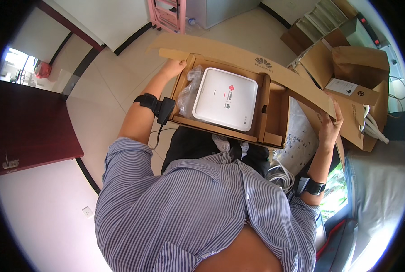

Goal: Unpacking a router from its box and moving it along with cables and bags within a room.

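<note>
A brown Huawei cardboard box is held up in front of my body with its lid raised. Inside lies a white square router-like device with rounded corners and printed marks. Clear crumpled plastic wrap sits along its left side, and a cardboard divider stands to its right. My left hand grips the box's far left corner, most of its fingers hidden behind the cardboard. At the lid's right end, my right hand holds the flap between thumb and fingers.
Right of me, an open carton holds a smaller labelled box and white cables. A coil of white cable lies below the held box. A dark red door is at left; a pink folding step ladder stands ahead.
</note>
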Motion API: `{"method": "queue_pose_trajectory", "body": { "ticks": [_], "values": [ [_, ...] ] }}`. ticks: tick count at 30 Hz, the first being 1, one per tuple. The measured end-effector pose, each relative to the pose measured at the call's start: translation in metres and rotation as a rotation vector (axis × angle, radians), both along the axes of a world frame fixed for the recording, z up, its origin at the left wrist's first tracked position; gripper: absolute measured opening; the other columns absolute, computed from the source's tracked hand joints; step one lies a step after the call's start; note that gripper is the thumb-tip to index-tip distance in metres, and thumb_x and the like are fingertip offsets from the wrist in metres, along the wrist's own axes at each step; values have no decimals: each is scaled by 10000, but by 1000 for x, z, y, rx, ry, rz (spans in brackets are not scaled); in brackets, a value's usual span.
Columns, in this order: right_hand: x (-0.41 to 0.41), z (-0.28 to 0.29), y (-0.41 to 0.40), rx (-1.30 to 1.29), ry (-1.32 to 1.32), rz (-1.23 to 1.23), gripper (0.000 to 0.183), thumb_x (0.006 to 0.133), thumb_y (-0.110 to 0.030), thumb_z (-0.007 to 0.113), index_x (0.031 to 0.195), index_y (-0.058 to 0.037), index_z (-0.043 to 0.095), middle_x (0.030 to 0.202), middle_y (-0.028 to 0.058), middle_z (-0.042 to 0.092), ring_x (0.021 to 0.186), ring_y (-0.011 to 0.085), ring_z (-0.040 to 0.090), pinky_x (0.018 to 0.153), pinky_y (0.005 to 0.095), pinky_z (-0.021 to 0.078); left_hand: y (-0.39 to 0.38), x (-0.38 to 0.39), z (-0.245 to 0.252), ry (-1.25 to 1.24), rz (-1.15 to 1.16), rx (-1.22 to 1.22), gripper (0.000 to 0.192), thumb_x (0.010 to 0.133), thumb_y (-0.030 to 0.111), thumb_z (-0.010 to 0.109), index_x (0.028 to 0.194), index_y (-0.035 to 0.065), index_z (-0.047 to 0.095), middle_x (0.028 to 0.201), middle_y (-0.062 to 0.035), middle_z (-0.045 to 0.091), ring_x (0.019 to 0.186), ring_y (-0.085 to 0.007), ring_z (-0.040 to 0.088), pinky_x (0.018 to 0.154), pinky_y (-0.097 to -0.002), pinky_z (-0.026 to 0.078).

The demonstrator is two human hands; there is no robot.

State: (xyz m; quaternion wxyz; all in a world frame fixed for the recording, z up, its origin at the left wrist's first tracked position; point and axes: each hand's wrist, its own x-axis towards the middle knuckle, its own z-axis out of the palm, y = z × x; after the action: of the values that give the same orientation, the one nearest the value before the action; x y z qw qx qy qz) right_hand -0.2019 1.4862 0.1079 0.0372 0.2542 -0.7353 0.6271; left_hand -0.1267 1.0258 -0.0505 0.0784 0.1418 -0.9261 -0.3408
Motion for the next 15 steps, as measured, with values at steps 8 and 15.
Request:
{"method": "queue_pose_trajectory", "body": {
  "ticks": [8,15],
  "values": [
    [10,-2,-7,103,136,-96,263,736,14,562,999,9,553,992,56,564,916,136,518,828,254,388,-4,0,-9,178,-29,-110,243,737,117,500,944,-9,512,921,-194,552,864,-339,516,750,-365,408],
    [22,-14,-7,88,229,-131,239,746,25,534,984,17,552,997,71,559,931,155,512,841,274,372,1,-7,-37,60,51,55,308,750,168,541,1013,10,508,966,-193,548,927,-297,512,770,-356,406]
  ]
}}
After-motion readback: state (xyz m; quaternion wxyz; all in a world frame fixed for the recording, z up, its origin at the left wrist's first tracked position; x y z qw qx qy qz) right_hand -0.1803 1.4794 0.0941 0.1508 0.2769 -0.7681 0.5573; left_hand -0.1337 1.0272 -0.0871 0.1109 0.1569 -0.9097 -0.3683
